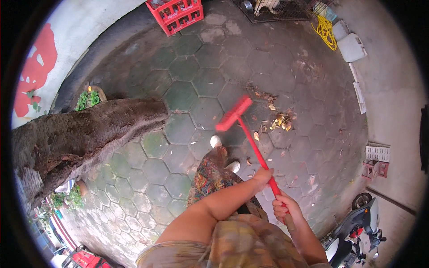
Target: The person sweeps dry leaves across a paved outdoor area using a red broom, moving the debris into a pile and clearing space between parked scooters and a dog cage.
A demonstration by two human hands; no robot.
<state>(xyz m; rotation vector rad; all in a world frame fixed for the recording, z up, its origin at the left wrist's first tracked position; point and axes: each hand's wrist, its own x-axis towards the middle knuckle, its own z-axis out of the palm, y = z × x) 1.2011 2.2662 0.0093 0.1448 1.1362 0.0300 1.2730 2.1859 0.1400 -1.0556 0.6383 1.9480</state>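
Observation:
I hold a red push broom [255, 145] slantwise in front of me. My left hand [263, 176] is wrapped around the middle of its handle. Close to the handle's upper end, my right hand [287, 207] grips it too, with the fingers curled round. The red broom head [234, 114] is blurred and lies ahead of my white shoe [215, 141]; whether its bristles touch the ground cannot be told. To the right of the head is a small heap of yellow and brown leaves [282, 122], with more dry leaves [264, 94] scattered beyond it.
Hexagonal pavers [182, 95] cover the ground. A thick tree trunk [97, 129] stands at left. Stacked red bottle crates [179, 16] and a wire cage [274, 13] with an animal are ahead. Along the right wall are a yellow hose [324, 31], a white jerrycan [352, 47] and a motorcycle [360, 227].

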